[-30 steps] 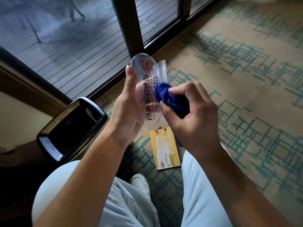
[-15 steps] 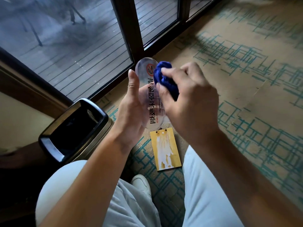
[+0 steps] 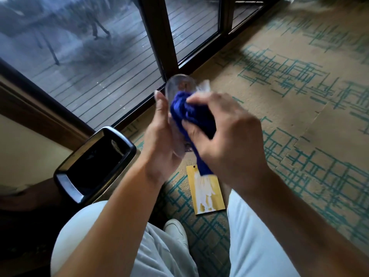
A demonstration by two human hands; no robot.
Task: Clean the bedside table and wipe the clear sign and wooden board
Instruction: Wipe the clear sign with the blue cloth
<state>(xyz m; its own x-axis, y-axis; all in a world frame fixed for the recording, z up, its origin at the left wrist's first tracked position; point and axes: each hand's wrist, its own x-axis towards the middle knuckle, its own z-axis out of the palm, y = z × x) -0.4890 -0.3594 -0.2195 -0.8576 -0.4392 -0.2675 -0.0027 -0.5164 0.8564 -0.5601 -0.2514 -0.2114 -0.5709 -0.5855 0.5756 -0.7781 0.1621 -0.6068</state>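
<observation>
My left hand [image 3: 159, 140] holds the clear sign [image 3: 180, 84] upright by its edge, thumb along the left side. The sign is a rounded transparent plate with a red mark near its top; most of it is hidden behind the cloth. My right hand [image 3: 225, 136] grips a bunched blue cloth [image 3: 189, 114] and presses it against the sign's face. A tail of the cloth hangs down below that hand. The wooden board [image 3: 207, 192], a yellow rectangle with a white smear, lies flat on the carpet between my knees.
A black bin with a chrome rim [image 3: 93, 164] stands at my left knee. Dark-framed glass doors [image 3: 155, 37] run along the back, with decking outside. Patterned beige and teal carpet [image 3: 299, 96] spreads to the right. My white shoe [image 3: 175, 230] is beside the board.
My right hand has moved the blue cloth up the sign's face and then back down towards its middle. The left hand tilted the sign slightly. The board has not moved.
</observation>
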